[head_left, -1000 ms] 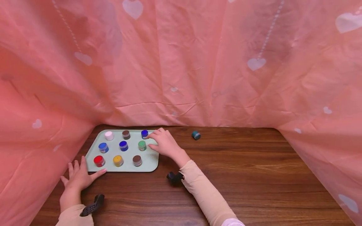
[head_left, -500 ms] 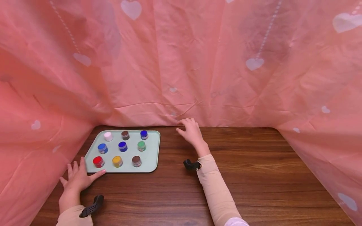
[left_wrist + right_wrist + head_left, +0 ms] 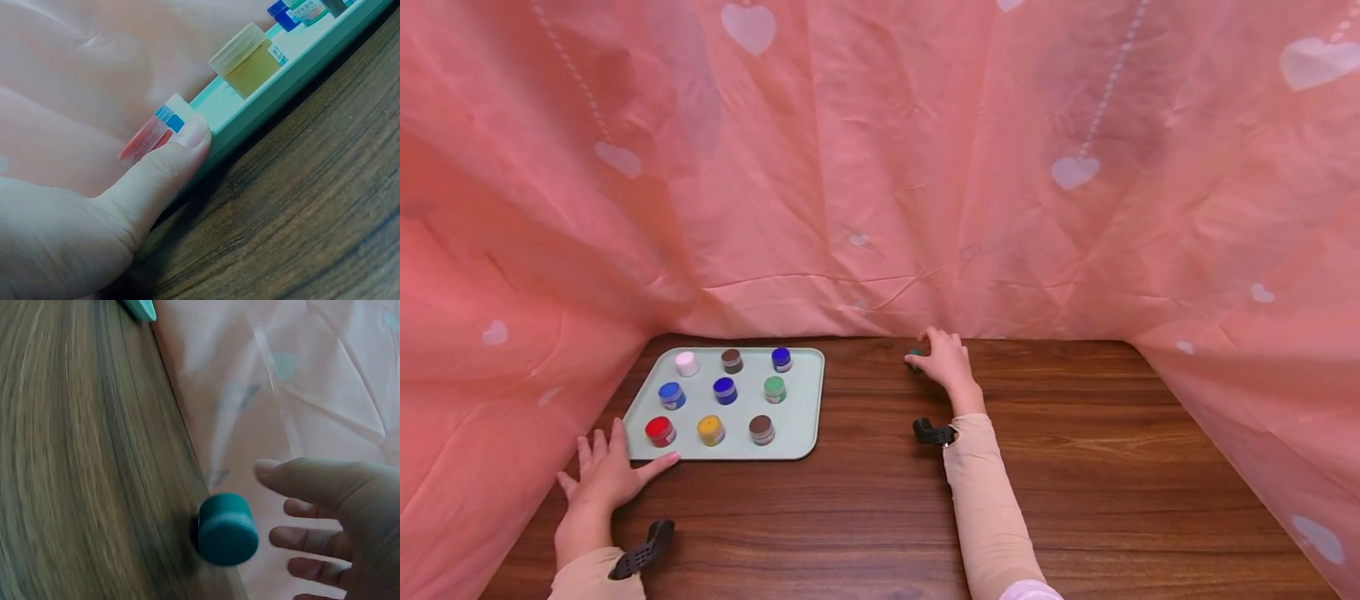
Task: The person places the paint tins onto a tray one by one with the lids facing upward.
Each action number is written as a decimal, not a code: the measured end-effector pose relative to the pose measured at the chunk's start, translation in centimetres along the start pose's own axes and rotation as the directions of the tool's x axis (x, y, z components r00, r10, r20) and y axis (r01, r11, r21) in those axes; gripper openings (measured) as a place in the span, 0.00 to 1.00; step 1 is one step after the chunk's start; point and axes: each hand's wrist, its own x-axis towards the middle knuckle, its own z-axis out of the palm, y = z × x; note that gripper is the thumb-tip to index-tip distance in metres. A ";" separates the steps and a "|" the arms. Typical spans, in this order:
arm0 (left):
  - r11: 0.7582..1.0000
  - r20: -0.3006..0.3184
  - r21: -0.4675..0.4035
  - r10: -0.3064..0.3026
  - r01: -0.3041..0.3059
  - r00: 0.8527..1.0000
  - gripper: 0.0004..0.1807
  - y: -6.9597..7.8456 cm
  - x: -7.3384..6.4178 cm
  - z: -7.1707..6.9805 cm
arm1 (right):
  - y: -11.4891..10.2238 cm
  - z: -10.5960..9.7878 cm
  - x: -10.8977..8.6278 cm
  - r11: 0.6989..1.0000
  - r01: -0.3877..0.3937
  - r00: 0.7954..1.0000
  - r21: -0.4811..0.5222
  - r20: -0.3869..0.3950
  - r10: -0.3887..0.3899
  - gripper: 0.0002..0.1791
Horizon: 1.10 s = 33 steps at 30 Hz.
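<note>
In the head view my right hand (image 3: 949, 363) reaches over a small teal paint jar (image 3: 915, 359) near the table's back edge and partly hides it. The right wrist view has the teal jar lying on its side, lid toward the camera, with thumb and fingers spread a little apart from it. At the left, my left hand (image 3: 601, 483) lies with straight fingers at the front left corner of a pale green tray (image 3: 801, 429). Its thumb (image 3: 172, 156) rests along the tray's rim, beside the red jar (image 3: 147, 137).
Several paint jars stand in three rows on the tray, among them a red jar (image 3: 660, 431), a yellow jar (image 3: 711, 430), a green jar (image 3: 775, 389) and a white-lidded jar (image 3: 687, 363). A pink curtain (image 3: 887, 208) encloses the wooden table (image 3: 1090, 467) at back and sides.
My right hand has moved from the tray's right side, rightward over the table, to the teal jar. The left hand and the tray stay in place.
</note>
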 end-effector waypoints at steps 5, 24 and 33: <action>1.000 -0.001 -0.001 0.001 -0.001 1.000 0.74 -0.1 -0.1 -0.1 | 0.8 0.1 -0.3 0.999 -0.051 0.998 0.018 0.050 0.050 0.28; 1.000 -0.014 0.003 0.005 -0.005 1.000 0.76 -0.4 0.2 0.1 | 0.8 1.4 -0.2 0.995 -0.094 0.995 0.039 0.021 0.093 0.17; 1.000 -0.007 0.006 -0.003 0.003 1.000 0.75 -0.2 -0.2 -0.1 | -0.2 1.7 -0.2 0.999 -0.023 1.000 0.023 0.017 0.023 0.15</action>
